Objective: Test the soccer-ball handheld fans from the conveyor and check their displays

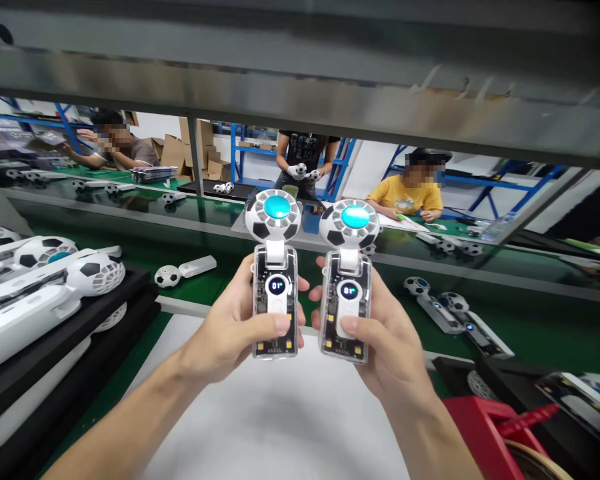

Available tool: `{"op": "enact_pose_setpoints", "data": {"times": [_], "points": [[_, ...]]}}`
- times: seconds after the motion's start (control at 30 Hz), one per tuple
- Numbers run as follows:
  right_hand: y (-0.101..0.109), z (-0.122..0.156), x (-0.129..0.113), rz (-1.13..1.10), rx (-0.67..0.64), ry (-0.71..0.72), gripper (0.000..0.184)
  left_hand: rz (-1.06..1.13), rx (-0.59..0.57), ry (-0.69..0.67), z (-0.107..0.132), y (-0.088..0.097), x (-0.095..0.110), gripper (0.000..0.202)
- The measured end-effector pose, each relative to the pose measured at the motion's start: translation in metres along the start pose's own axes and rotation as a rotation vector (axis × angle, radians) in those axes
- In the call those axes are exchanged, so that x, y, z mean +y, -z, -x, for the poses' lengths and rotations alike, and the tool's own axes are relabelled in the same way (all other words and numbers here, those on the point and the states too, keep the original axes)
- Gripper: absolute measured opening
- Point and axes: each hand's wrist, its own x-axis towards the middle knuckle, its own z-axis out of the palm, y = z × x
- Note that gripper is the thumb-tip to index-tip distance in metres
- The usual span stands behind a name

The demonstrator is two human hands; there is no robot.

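My left hand (230, 313) is closed around a handheld fan (276, 267) with a round football-patterned head and a blue centre. Its clear-fronted body shows a circuit board and a small lit display reading 01. A matching fan (347, 273) is gripped in my right hand (387, 327), its display also lit with 01. Both fans stand upright side by side, a small gap between them. Each thumb lies on the white button panel under the display. The remaining fingers wrap behind the bodies and are partly hidden. Below them lies a white sheet (260, 427).
Stacked black trays (130, 293) of similar fans stand at the left. One fan (183, 270) lies on the green bench; several more (460, 313) lie at the right, near a red object (480, 433). A metal beam (300, 93) crosses overhead. Co-workers sit and stand across the bench.
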Motion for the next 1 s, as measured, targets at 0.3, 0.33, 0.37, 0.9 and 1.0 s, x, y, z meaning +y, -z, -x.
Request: {"op": "enact_pose_setpoints", "data": {"times": [0.3,0.33,0.37,0.9,1.0], "points": [[0.001,-0.002,0.001,-0.008,0.031,0.006,0.059,0.012,0.022,0.003,0.001,0.002,-0.004,0.038],[0.001,-0.002,0.0,0.0,0.031,0.004,0.058,0.015,0.02,0.003,0.002,0.003,-0.003,0.038],[0.002,-0.002,-0.001,0.007,0.027,0.002,0.057,0.019,0.021,0.003,0.002,0.003,-0.003,0.038],[-0.005,0.001,-0.008,-0.167,0.083,-0.008,0.041,-0.064,0.051,-0.154,0.004,-0.001,-0.008,0.04],[-0.001,0.006,-0.014,-0.11,0.097,0.042,0.026,-0.254,0.282,-0.355,0.002,-0.002,-0.016,0.025]]}}
